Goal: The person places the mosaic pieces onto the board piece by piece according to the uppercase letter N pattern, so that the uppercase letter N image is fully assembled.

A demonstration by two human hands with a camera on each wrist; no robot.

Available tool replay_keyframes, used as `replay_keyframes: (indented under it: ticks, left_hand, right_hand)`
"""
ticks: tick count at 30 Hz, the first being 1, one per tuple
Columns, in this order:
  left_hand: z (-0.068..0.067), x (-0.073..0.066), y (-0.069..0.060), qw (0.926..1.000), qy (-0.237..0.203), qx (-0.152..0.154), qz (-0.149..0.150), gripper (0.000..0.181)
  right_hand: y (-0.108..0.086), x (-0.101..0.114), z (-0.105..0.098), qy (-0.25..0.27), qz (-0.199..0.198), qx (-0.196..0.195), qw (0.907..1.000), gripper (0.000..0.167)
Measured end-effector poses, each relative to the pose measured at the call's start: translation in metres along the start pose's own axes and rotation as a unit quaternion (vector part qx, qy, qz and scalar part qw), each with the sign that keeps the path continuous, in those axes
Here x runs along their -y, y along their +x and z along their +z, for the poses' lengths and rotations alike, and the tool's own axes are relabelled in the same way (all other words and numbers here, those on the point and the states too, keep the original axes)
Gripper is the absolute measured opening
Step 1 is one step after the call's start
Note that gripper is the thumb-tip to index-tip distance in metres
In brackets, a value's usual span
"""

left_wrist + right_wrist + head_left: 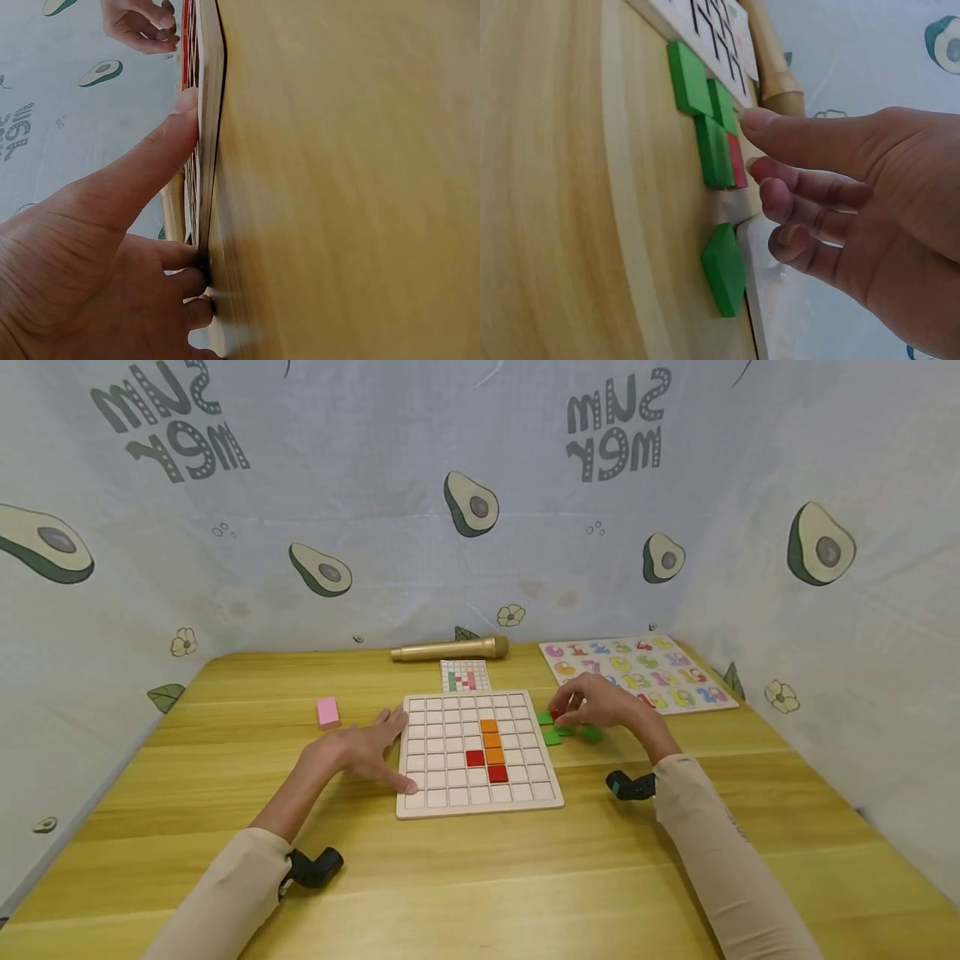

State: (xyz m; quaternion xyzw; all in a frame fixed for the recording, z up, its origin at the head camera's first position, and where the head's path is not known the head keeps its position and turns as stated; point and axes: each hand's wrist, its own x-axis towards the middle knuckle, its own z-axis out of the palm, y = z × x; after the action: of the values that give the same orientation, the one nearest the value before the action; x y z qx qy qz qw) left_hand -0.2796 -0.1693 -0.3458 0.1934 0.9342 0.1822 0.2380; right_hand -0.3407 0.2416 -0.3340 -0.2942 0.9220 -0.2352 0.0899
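Note:
A pale wooden grid board (442,799) lies mid-table with orange tiles (491,741) in a column and two red tiles (497,773) set in its squares. My left hand (360,749) rests at the board's left side, fingers spread along the edge and thumb on the lower corner. Beyond the right edge, my right hand (596,702) hovers over loose green tiles (690,79) and a red tile (736,160). Its thumb and bent fingers stand apart in the right wrist view, with no tile visible between them. Another green tile (724,270) lies separately.
A small pattern card (465,676) lies behind the board, with a gold microphone (450,649) beyond it. At the back right is a number board (637,674). A pink block (327,712) sits to the left. Printed cloth surrounds the wooden table (480,877).

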Motion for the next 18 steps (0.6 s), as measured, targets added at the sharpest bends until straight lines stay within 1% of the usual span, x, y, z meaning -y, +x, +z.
replay_keyframes:
  ticks: [9,18]
  left_hand:
    - [-0.0021,-0.0018,-0.0005,1.0,-0.003,0.001,-0.001,0.129]
    - [-0.0039,-0.0043,-0.0036,0.9999,-0.009,0.006,-0.001,0.129]
  right_hand:
    - [0.0039,-0.0007,0.0026,-0.034,0.023,-0.006,0.9991,0.011]
    - [0.0046,0.0024,0.0023,-0.043,0.033,0.0,0.9985,0.007]
